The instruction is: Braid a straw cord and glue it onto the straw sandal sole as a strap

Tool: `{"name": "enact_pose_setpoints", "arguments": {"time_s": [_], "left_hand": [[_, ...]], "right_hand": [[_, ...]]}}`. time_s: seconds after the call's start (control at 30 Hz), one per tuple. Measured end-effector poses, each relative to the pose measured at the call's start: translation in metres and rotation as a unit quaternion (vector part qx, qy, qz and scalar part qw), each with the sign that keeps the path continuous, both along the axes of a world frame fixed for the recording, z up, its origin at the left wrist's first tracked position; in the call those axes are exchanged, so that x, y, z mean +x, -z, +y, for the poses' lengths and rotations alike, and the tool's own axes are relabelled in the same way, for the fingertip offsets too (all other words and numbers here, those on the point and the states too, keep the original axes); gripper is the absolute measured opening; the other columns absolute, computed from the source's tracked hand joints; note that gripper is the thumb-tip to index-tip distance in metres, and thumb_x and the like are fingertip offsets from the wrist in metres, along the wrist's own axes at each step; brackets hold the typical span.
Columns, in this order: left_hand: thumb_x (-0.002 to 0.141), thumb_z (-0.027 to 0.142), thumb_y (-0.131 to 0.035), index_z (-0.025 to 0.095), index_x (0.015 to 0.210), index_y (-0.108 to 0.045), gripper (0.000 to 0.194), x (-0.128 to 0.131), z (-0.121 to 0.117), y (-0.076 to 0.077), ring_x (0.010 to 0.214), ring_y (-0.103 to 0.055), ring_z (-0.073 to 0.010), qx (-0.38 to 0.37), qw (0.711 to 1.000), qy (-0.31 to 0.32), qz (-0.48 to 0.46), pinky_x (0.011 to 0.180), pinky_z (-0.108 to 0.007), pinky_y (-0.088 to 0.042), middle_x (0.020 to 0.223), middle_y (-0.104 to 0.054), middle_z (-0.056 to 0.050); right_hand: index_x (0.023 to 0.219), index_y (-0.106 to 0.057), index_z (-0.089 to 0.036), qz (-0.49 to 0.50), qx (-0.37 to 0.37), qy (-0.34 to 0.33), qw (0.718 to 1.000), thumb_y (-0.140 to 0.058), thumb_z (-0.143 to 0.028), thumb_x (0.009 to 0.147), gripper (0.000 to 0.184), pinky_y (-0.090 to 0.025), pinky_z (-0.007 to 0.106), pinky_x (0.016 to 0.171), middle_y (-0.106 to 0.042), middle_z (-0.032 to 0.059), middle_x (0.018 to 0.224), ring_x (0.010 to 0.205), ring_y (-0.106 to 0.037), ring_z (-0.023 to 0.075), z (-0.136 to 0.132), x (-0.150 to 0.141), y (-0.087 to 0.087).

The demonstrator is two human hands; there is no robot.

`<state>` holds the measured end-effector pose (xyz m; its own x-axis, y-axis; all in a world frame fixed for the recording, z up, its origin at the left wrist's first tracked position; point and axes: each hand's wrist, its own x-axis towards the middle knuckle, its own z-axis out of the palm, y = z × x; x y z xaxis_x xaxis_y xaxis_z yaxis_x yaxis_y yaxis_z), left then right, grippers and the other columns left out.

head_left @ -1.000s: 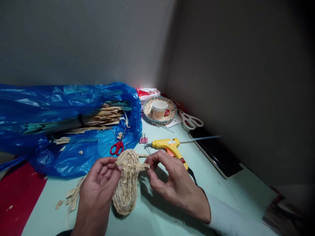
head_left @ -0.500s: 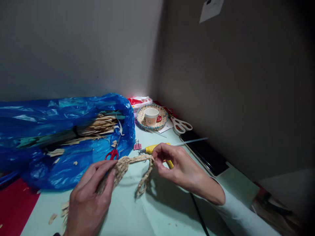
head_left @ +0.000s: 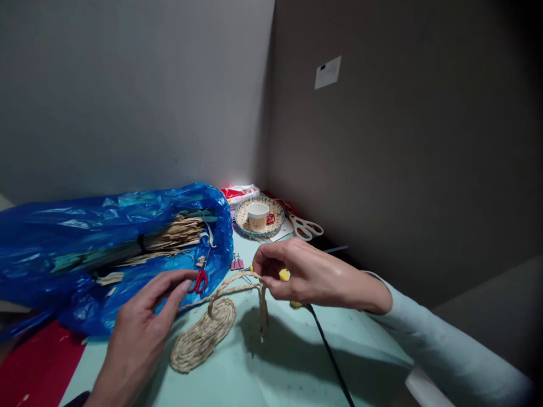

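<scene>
A woven straw sole (head_left: 204, 334) lies flat on the pale green table (head_left: 288, 367). A braided straw strap (head_left: 250, 285) rises from its far end and hangs in a loop. My right hand (head_left: 297, 273) pinches the top of that strap just above the table. My left hand (head_left: 144, 322) hovers beside the sole with fingers spread, holding nothing; its fingertips are near the red scissors (head_left: 199, 281). A yellow glue gun (head_left: 285, 277) is mostly hidden behind my right hand, and its black cord (head_left: 328, 356) runs toward me.
A blue plastic bag (head_left: 106, 249) with dried straw strips (head_left: 178, 232) fills the left. At the back stand a woven tray (head_left: 258, 219) with a paper cup (head_left: 258, 215), white scissors (head_left: 306, 228) and pink binder clips (head_left: 236, 263). Walls close the corner.
My left hand has let go of the sole, which now lies flat on the table. My right hand lifted the braided strap up. The view tilted upward.
</scene>
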<state>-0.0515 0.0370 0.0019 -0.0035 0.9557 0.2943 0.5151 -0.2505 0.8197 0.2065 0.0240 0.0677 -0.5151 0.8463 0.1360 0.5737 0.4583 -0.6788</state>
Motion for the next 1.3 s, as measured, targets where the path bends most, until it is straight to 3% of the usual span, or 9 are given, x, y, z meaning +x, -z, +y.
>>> {"name": "enact_pose_setpoints", "arguments": {"time_s": [0.07, 0.13, 0.23, 0.37, 0.53, 0.73, 0.93, 1.13, 1.3], "left_hand": [[0.084, 0.051, -0.065, 0.031, 0.088, -0.079, 0.025, 0.003, -0.001, -0.018, 0.096, -0.071, -0.0277, -0.048, 0.997, 0.050, -0.018, 0.083, -0.031, -0.051, 0.095, -0.081, -0.002], [0.088, 0.051, -0.063, 0.029, 0.092, -0.078, 0.027, 0.010, -0.004, -0.032, 0.096, -0.071, -0.0245, -0.149, 0.971, 0.151, -0.107, 0.083, -0.028, -0.051, 0.096, -0.079, -0.001], [0.085, 0.044, -0.070, 0.026, 0.084, -0.074, 0.019, 0.020, -0.008, -0.041, 0.070, -0.065, -0.0157, -0.221, 0.929, 0.227, -0.193, 0.062, -0.021, -0.047, 0.071, -0.073, 0.002], [0.079, 0.036, -0.077, 0.021, 0.077, -0.070, 0.017, 0.023, -0.010, -0.041, 0.057, -0.055, -0.0106, -0.234, 0.915, 0.235, -0.228, 0.056, -0.018, -0.044, 0.058, -0.064, 0.005], [0.082, 0.035, -0.074, 0.020, 0.080, -0.065, 0.017, 0.018, -0.012, -0.044, 0.059, -0.056, -0.0107, -0.287, 0.886, 0.257, -0.257, 0.058, -0.019, -0.046, 0.065, -0.068, 0.003], [0.082, 0.031, -0.077, 0.019, 0.083, -0.068, 0.015, 0.018, -0.014, -0.046, 0.060, -0.059, -0.0102, -0.298, 0.865, 0.257, -0.312, 0.057, -0.017, -0.049, 0.070, -0.068, 0.001], [0.090, 0.030, -0.068, 0.022, 0.099, -0.070, 0.012, 0.015, -0.014, -0.046, 0.042, -0.057, -0.0078, -0.360, 0.806, 0.287, -0.372, 0.043, -0.016, -0.043, 0.069, -0.072, -0.001], [0.092, 0.027, -0.065, 0.020, 0.100, -0.071, 0.012, 0.014, -0.017, -0.049, 0.049, -0.064, -0.0114, -0.380, 0.774, 0.293, -0.413, 0.052, -0.020, -0.053, 0.066, -0.072, -0.003], [0.094, 0.027, -0.063, 0.019, 0.102, -0.071, 0.014, 0.017, -0.017, -0.050, 0.051, -0.064, -0.0126, -0.393, 0.771, 0.290, -0.409, 0.057, -0.024, -0.055, 0.063, -0.070, -0.004]], "right_hand": [[0.081, -0.060, -0.017, -0.055, 0.008, -0.044, 0.997, -0.058, -0.002, 0.075, 0.017, -0.037, 0.023, 0.058, -0.056, -0.0052, 0.067, 0.058, -0.047, 0.0093, -0.001, -0.008, -0.012], [0.082, -0.059, -0.016, -0.100, 0.027, -0.077, 0.992, -0.057, -0.001, 0.074, 0.018, -0.037, 0.023, 0.060, -0.056, -0.0045, 0.070, 0.061, -0.047, 0.0095, -0.001, -0.017, -0.022], [0.090, -0.058, -0.016, -0.117, 0.048, -0.093, 0.988, -0.055, 0.000, 0.076, 0.021, -0.035, 0.023, 0.058, -0.056, -0.0036, 0.072, 0.061, -0.048, 0.0100, -0.002, -0.027, -0.032], [0.095, -0.054, -0.016, -0.098, 0.053, -0.087, 0.990, -0.058, -0.001, 0.078, 0.023, -0.036, 0.023, 0.058, -0.056, -0.0046, 0.072, 0.062, -0.049, 0.0097, -0.001, -0.032, -0.041], [0.091, -0.048, -0.018, -0.049, 0.052, -0.085, 0.994, -0.061, -0.002, 0.080, 0.023, -0.037, 0.021, 0.058, -0.054, -0.0066, 0.073, 0.063, -0.050, 0.0078, 0.001, -0.034, -0.046], [0.091, -0.049, -0.019, -0.054, 0.074, -0.078, 0.993, -0.063, -0.006, 0.082, 0.021, -0.037, 0.023, 0.057, -0.056, -0.0059, 0.076, 0.064, -0.050, 0.0089, 0.000, -0.037, -0.048], [0.092, -0.048, -0.019, -0.014, 0.093, -0.129, 0.987, -0.058, 0.002, 0.082, 0.025, -0.037, 0.021, 0.058, -0.055, -0.0057, 0.078, 0.065, -0.049, 0.0085, 0.003, -0.044, -0.046], [0.091, -0.045, -0.019, 0.041, 0.128, -0.161, 0.978, -0.058, 0.002, 0.084, 0.026, -0.039, 0.022, 0.061, -0.053, -0.0052, 0.080, 0.067, -0.048, 0.0084, 0.010, -0.044, -0.040], [0.093, -0.048, -0.019, 0.058, 0.133, -0.175, 0.974, -0.057, 0.004, 0.084, 0.026, -0.041, 0.021, 0.062, -0.052, -0.0055, 0.081, 0.068, -0.049, 0.0080, 0.016, -0.042, -0.039]]}}
